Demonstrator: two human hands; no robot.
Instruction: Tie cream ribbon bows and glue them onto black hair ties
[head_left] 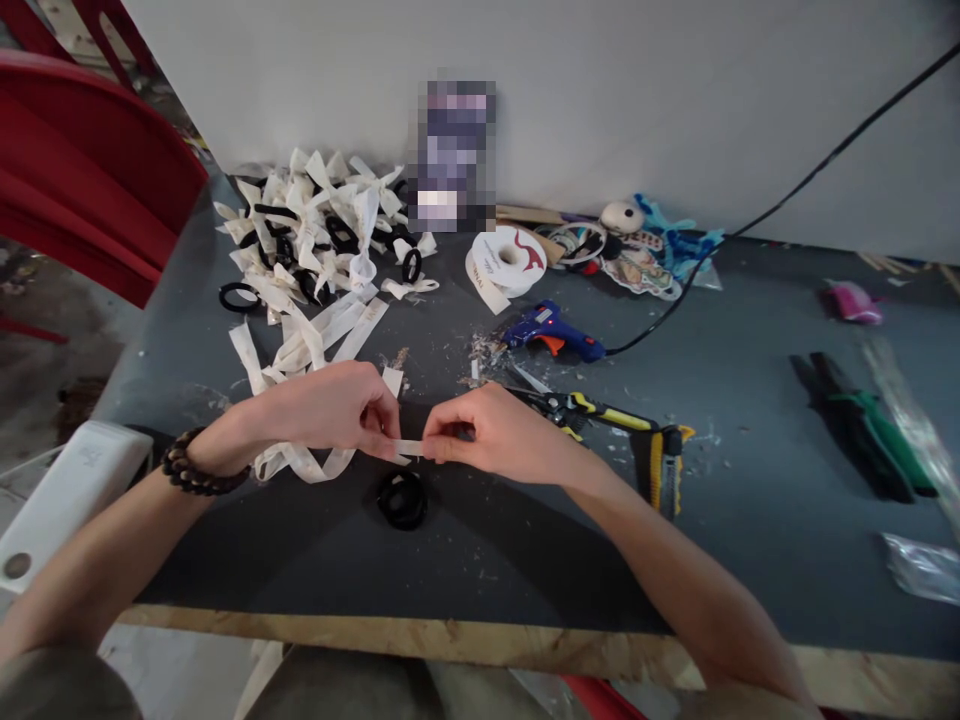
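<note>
My left hand [330, 410] and my right hand [487, 432] meet over the middle of the dark table, both pinching one short strip of cream ribbon [409, 447] between thumb and fingers. More cut ribbon strips [322, 335] lie under and behind my left hand. A black hair tie [403, 499] lies on the table just below the two hands. A beaded bracelet [191, 467] is on my left wrist.
A pile of finished cream bows with black hair ties [315, 225] sits at the back left. A ribbon spool [508, 258], a blue glue gun [551, 331] with its black cord, a yellow utility knife [664, 460], green pliers [862, 425] and stickers [637, 260] lie around. A red chair [82, 170] stands at left.
</note>
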